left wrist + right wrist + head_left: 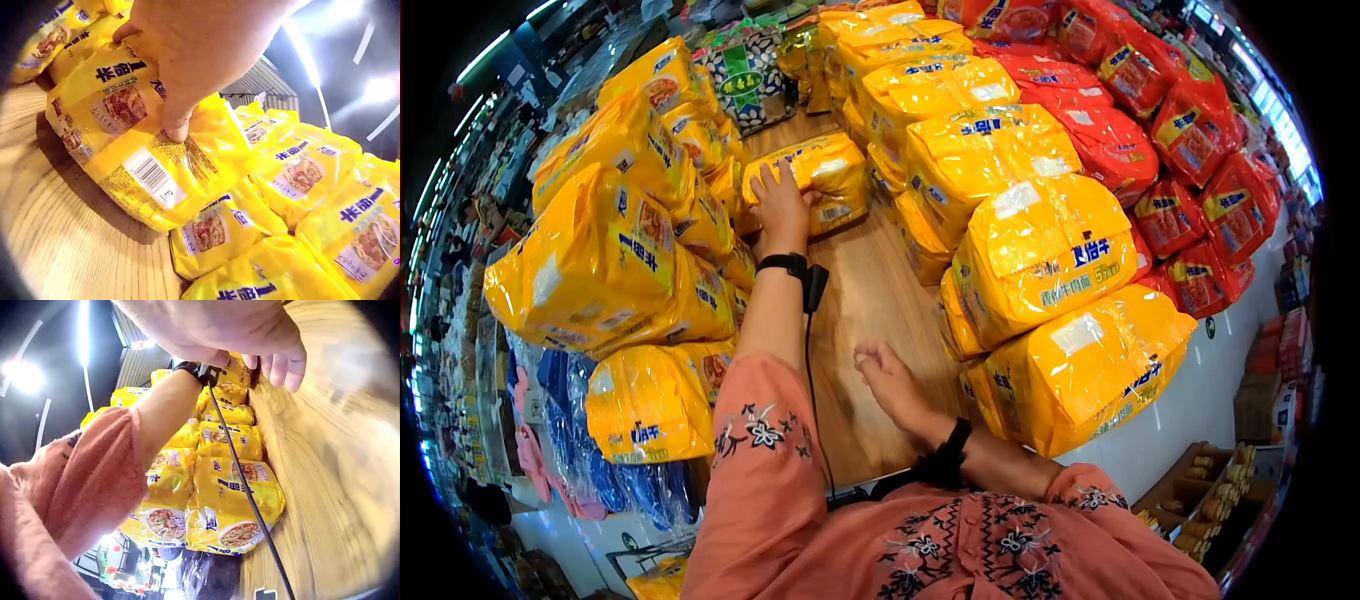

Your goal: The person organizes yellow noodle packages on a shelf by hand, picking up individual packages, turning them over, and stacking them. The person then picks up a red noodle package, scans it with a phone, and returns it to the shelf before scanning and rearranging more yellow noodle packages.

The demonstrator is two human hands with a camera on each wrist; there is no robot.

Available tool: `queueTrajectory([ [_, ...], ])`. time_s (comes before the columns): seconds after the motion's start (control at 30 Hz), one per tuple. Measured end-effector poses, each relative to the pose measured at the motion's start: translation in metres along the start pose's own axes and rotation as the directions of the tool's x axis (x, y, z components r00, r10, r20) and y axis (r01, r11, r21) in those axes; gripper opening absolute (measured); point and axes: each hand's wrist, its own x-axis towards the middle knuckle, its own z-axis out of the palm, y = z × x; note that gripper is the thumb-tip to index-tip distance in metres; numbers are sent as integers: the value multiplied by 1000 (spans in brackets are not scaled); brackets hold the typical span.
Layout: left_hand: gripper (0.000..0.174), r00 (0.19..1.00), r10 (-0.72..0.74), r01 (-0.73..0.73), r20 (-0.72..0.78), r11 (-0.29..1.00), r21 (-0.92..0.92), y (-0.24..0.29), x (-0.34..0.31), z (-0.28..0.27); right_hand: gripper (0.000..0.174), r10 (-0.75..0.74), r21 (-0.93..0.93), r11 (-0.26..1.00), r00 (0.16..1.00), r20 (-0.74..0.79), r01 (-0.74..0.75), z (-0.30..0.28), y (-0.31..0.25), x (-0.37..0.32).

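Observation:
My left hand (783,207) grips a yellow multipack of instant noodles (830,180) at the far part of the wooden table. Its thumb presses on the printed side near the barcode of this noodle pack (154,178), and the other fingers reach over the top. The pack sits between the left stack of yellow noodle packs (615,240) and the right row of yellow noodle packs (1040,250). Closer to my body, my right hand (890,385) hovers over the table with loosely bent fingers and holds nothing.
The wooden table (840,330) runs between the two yellow rows. Red noodle packs (1190,200) are piled at the right. Behind the held pack lies a dark patterned bag with a green label (745,85). A black cable (808,370) hangs from my left wrist.

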Motion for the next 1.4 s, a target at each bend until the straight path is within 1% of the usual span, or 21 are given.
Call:
queueTrajectory([
  [0.07,82,998,1,-1,-65,1000,2,6,12,13,34,39,-83,996,998,-40,-42,-13,9,-11],
  [0.1,81,991,44,-36,-130,997,67,-22,47,10,32,25,-30,999,999,-38,-26,15,14,9],
  [0.17,79,987,32,-22,-159,998,63,-21,63,23,27,26,-31,999,997,-78,-28,3,24,8],
  [0.2,79,989,-4,22,-147,993,120,-15,73,29,26,9,-45,999,996,-94,-13,-5,21,9],
  [0.3,62,966,27,-7,-257,997,78,-6,102,40,25,54,-46,997,993,-109,-60,-13,14,9],
  [0.37,56,971,57,-42,-231,997,70,0,120,50,24,13,-34,999,994,-111,-16,-11,24,11],
  [0.4,52,985,60,-51,-162,997,63,7,120,41,23,-3,-27,1000,994,-108,1,-11,29,11],
  [0.5,49,990,68,-66,-126,998,19,1,109,41,21,67,-32,997,994,-86,-70,-9,30,9],
  [0.53,47,976,88,-98,-201,995,-37,-5,101,43,21,60,-26,998,995,-85,-62,-8,31,9],
  [0.67,47,971,103,-126,-215,987,-96,-10,52,37,21,36,-61,997,997,-67,-40,-4,37,4],
  [0.7,49,954,129,-152,-270,986,-66,-9,40,40,21,31,-86,996,998,-60,-36,-3,39,2],
  [0.77,57,968,31,-44,-248,998,-48,6,13,27,21,31,-41,999,997,-67,-34,0,37,2],
  [0.87,72,934,-75,-5,-350,975,-221,13,-13,16,21,65,22,998,994,-89,-63,-5,33,8],
  [0.9,78,967,-228,126,-113,813,-569,11,-11,19,21,86,43,996,992,-95,-82,-6,31,9],
  [0.93,85,945,-280,297,167,527,-796,6,-9,22,22,72,45,997,991,-113,-67,-8,29,10],
  [0.97,92,871,-223,477,438,170,-862,3,-8,26,23,59,48,997,990,-130,-53,-9,27,10],
  [1.0,106,831,-122,535,543,-93,-840,7,-11,25,24,48,50,998,988,-145,-41,-8,26,8],
  [1.1,113,847,-30,517,531,-191,-834,17,5,15,24,-126,-138,985,975,-185,102,-8,46,17],
  [1.23,103,834,-6,511,552,-372,-775,5,42,45,26,-36,-100,995,970,-239,12,-5,41,21],
  [1.27,91,842,-31,465,538,-463,-755,3,50,56,26,-12,-73,997,972,-235,-6,-3,39,21],
  [1.4,74,854,-45,387,518,-610,-692,-5,79,79,28,23,-99,994,980,-198,-43,-4,58,27],
])
